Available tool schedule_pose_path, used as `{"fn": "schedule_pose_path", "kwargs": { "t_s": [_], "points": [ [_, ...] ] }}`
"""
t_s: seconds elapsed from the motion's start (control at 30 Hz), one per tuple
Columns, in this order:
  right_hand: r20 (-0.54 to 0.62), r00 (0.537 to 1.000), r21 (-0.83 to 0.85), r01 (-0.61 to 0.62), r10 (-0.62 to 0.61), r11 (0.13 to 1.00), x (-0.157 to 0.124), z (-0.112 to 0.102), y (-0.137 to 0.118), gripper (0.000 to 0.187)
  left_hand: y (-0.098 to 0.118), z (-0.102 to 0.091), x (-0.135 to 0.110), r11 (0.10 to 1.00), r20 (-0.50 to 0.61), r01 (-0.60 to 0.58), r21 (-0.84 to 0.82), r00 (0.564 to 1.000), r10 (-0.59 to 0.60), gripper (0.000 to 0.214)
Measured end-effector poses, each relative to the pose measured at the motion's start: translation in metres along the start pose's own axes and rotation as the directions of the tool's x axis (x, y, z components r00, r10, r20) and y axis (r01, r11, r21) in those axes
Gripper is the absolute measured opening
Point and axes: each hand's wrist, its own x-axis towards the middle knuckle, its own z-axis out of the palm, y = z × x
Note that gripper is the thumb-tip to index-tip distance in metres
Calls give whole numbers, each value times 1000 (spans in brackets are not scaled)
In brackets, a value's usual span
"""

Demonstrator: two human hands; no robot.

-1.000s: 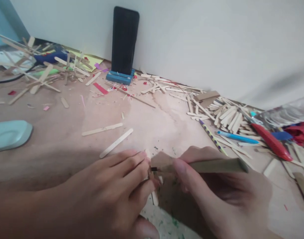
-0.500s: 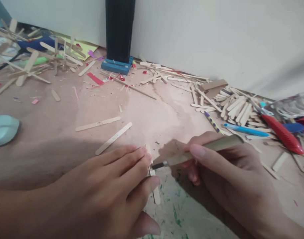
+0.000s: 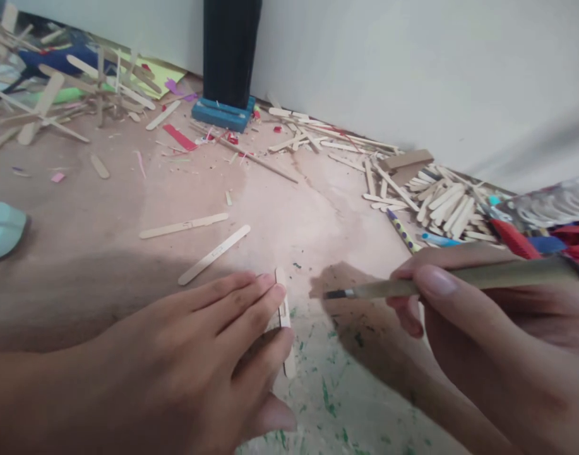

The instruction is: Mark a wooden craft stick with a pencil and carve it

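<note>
My left hand (image 3: 185, 360) lies over a wooden craft stick (image 3: 290, 363), its fingertips pressing the stick down on the table. A small rectangular mark or notch shows near the stick's middle, beside my fingers. In my right hand (image 3: 483, 328) is a slim tool (image 3: 384, 289) with an olive handle, a silver collar and a dark tip, held like a pen. The tip is to the right of the stick, apart from it. Two more craft sticks lie beyond my left hand, one angled (image 3: 214, 255) and one flatter (image 3: 184, 226), both with small drawn outlines.
A pile of craft sticks (image 3: 453, 205) lies at the right, by a red-handled tool (image 3: 514, 239) and a blue pen (image 3: 439, 240). A dark post on a blue base (image 3: 223, 114) stands at the back. Stick constructions (image 3: 47, 107) are at far left, above a mint-coloured mouse (image 3: 4, 230).
My right hand has drawn the tool back to the right, away from the stick. My left hand still presses the stick down. The view has shifted slightly.
</note>
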Motion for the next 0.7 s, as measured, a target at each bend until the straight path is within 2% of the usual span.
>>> {"fn": "schedule_pose_path", "kwargs": {
  "t_s": [0.07, 0.2, 0.27, 0.37, 0.43, 0.7],
  "points": [
    [-2, 1000, -58, -24, 24, 998, -3, 10, -15, 17, -2, -2, 1, 1000, -14, -11, -23, 1000, 10, 38],
    [7, 988, -118, 155, -156, 981, -9, 32, -32, 20, -4, -5, 6, 998, -22, -47, -33, 999, 46, 39],
    [18, 982, -104, 188, -187, 977, -11, 38, -31, 17, -4, -4, 7, 999, -51, -48, -22, 998, 47, 41],
    [-7, 989, -55, 148, -148, 988, -13, 41, -23, 13, -4, -1, 8, 999, -80, -49, 16, 996, 50, 45],
    [-22, 989, -39, 146, -147, 988, -14, 41, -19, 13, -4, -1, 8, 998, -60, -56, 39, 996, 58, 45],
    [33, 990, -32, 139, -138, 990, -17, 39, -14, 11, -3, -4, 9, 999, -29, -7, 32, 1000, 8, 46]
  ]
}}
